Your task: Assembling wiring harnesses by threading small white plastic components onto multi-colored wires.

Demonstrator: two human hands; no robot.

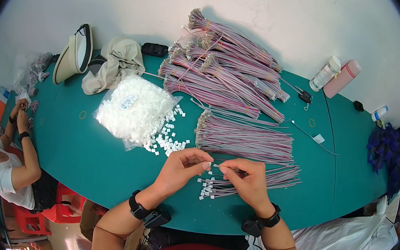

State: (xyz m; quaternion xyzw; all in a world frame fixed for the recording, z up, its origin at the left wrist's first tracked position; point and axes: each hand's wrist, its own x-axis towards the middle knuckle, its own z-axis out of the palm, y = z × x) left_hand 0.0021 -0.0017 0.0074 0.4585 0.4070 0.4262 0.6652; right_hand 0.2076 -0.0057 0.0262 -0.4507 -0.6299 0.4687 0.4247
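Head view — two hands (219,173) pinch one wire (227,168) — one connector bag (133,110) nearby.

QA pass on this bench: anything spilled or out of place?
Small white connectors have spilled loose from the open clear bag onto the green table. A hat and crumpled cloth lie beside the wire bundles.

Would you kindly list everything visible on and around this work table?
table: one, teal, spanning the view
wire bundles: many, pink-grey, far centre
loose wires: one spread, centre
finished wires: small pile with white plugs, below the hands
bag of connectors: one, clear with white pieces, left of centre
loose connectors: scattered, white, beside the bag
hats: stacked, beige, far left
cloth: beige, by the hats
bottles: two, clear and pink, far right
co-worker: one, seated left
left hand: pinching a connector
right hand: pinching a wire
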